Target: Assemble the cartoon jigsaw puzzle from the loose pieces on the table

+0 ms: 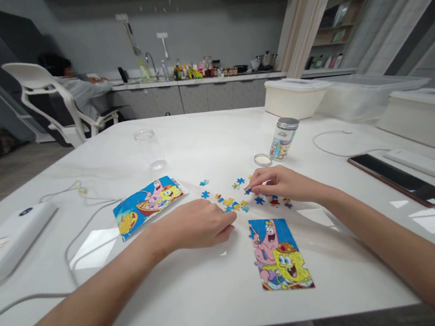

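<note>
My right hand (274, 182) pinches a small dark-blue jigsaw puzzle piece (248, 191) between thumb and fingers, just above the loose pieces. Curled on the table, my left hand (204, 224) has its fingertips beside the scattered puzzle pieces (228, 202); whether anything is inside it is hidden. In front of me lies a partly joined puzzle (281, 255) of a pink starfish and a yellow sponge character, its left edge uneven. A folded picture sheet (147, 204) with the same characters is behind my left forearm.
A printed canister (284, 139) stands behind my right hand, a round lid (263, 160) beside it. Further left is a clear jar (150, 150). A phone (400, 177), cables, a white device (14, 241) and storage boxes (296, 97) line the sides. A person (86, 94) sits behind, left.
</note>
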A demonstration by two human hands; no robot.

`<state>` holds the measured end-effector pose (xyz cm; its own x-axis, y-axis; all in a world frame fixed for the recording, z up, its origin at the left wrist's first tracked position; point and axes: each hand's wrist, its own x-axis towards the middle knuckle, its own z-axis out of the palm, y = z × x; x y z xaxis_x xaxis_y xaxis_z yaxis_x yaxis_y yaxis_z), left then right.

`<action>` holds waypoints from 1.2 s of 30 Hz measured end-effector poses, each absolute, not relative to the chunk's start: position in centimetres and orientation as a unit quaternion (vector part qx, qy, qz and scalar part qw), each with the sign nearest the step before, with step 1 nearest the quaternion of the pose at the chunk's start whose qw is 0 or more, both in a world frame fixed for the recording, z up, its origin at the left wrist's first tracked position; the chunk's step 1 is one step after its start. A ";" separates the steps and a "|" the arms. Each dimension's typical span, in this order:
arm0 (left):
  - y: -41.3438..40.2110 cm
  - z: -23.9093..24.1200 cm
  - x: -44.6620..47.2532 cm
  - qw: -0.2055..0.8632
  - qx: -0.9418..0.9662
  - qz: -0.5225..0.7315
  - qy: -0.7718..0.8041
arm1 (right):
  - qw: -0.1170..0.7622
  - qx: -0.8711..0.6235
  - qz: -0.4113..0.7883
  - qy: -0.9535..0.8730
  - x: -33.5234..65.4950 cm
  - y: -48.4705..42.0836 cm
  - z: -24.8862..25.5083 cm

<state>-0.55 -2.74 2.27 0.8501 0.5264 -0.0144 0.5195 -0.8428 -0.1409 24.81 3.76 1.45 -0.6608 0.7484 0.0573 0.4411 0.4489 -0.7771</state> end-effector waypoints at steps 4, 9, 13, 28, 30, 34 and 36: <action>-2.7 2.9 -0.8 0.053 -0.949 0.032 -0.308 | 0.197 -0.394 0.373 -0.817 24.9 4.1 1.2; -3.0 3.1 -0.2 0.015 -0.952 0.060 -0.298 | 0.192 -0.415 0.365 -0.811 24.7 4.1 0.9; -3.3 2.9 0.3 0.003 -0.954 0.069 -0.291 | 0.182 -0.413 0.372 -0.811 24.7 3.8 0.7; -1.3 3.7 -2.3 0.104 -0.867 0.104 -0.477 | 0.268 -0.529 0.312 -0.742 26.4 5.3 1.9; -1.0 3.8 -2.9 0.114 -0.845 0.117 -0.510 | 0.261 -0.533 0.348 -0.725 26.4 5.2 1.9; -0.7 3.9 -3.8 0.113 -0.828 0.137 -0.532 | 0.236 -0.531 0.384 -0.717 25.9 5.2 1.4; -0.8 3.9 -3.7 0.112 -0.827 0.139 -0.533 | 0.235 -0.525 0.395 -0.716 25.7 5.2 0.9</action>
<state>-3.67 -0.75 3.94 0.3924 0.9133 -0.1095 0.8510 -0.4056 -0.3335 25.68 5.18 0.92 -0.3384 0.9378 -0.0778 0.5666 0.1371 -0.8125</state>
